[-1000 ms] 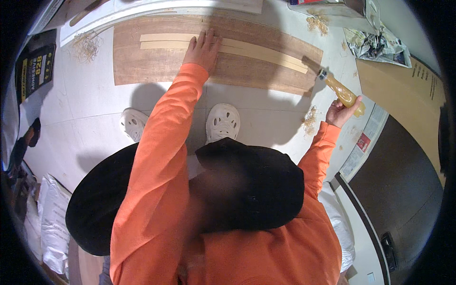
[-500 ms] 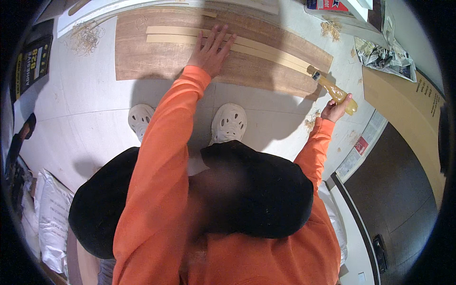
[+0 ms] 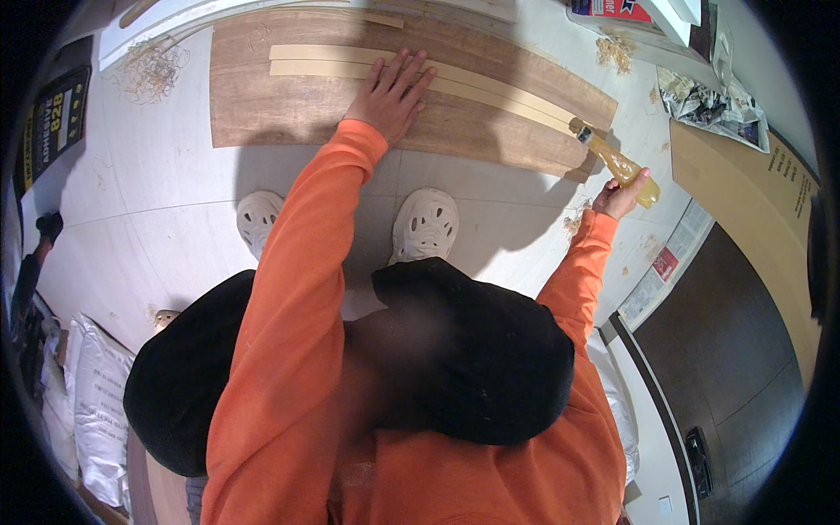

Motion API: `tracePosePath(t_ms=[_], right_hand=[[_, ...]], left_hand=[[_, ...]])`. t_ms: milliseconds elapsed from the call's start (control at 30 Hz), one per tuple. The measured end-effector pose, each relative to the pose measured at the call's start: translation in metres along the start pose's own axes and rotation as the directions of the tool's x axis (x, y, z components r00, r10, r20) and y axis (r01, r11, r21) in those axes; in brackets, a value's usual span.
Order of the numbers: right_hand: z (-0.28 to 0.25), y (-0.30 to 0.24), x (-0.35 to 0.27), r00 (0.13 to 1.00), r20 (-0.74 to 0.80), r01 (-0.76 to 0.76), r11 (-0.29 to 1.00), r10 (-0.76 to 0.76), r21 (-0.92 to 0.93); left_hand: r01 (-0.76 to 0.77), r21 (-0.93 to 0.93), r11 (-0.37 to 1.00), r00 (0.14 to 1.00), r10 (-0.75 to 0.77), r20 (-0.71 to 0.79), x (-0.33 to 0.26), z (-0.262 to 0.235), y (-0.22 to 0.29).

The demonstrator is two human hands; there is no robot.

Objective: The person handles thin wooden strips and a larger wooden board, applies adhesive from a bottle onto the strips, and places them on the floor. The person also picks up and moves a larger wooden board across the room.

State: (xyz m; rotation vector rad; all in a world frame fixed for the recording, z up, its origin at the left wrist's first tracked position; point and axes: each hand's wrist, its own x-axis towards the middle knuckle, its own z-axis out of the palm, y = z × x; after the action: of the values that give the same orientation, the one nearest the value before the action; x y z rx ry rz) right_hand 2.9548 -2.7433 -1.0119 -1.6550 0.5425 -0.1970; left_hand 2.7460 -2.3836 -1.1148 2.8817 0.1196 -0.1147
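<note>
Head view: left hand (image 3: 391, 92) spread flat, gripping nothing, pinning pale veneer strips (image 3: 490, 87) on brown plywood sheet (image 3: 289, 109); right hand (image 3: 619, 194) closed around amber-handled brush (image 3: 612, 160), tip at strip's end.

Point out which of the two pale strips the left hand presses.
The nearer pale strip: the left hand lies across it, fingertips reaching the farther strip.

A brown wooden panel (image 3: 289, 109) is lying flat on the pale floor with two light veneer strips (image 3: 490, 83) running along it, while a hammer (image 3: 612, 157) with a yellowish translucent handle is touching the strips' right end.
</note>
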Motion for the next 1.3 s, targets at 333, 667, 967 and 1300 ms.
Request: tracePosePath(t_ms=[333,667,967,1300], right_hand=[[0.005,0.010,0.002,0.993,-0.083,0.076,0.996,-0.079,-0.037],[0.031,0.001,-0.015,0.945,-0.103,0.262,0.910,-0.309,-0.322],[0.046,0.003,-0.034,0.910,0.036,0.386,0.810,-0.413,-0.441],[0.050,-0.003,-0.021,0.883,0.059,0.434,0.763,-0.466,-0.479]], left_hand=[[-0.019,0.005,1.000,1.000,0.019,0.020,0.001,-0.007,0.001],[-0.086,0.068,0.994,0.982,0.073,0.174,0.006,-0.008,0.014],[-0.039,-0.043,0.998,0.989,0.045,0.140,0.005,-0.004,0.019],[-0.020,-0.196,0.980,0.993,-0.004,-0.120,0.040,0.002,0.048]])
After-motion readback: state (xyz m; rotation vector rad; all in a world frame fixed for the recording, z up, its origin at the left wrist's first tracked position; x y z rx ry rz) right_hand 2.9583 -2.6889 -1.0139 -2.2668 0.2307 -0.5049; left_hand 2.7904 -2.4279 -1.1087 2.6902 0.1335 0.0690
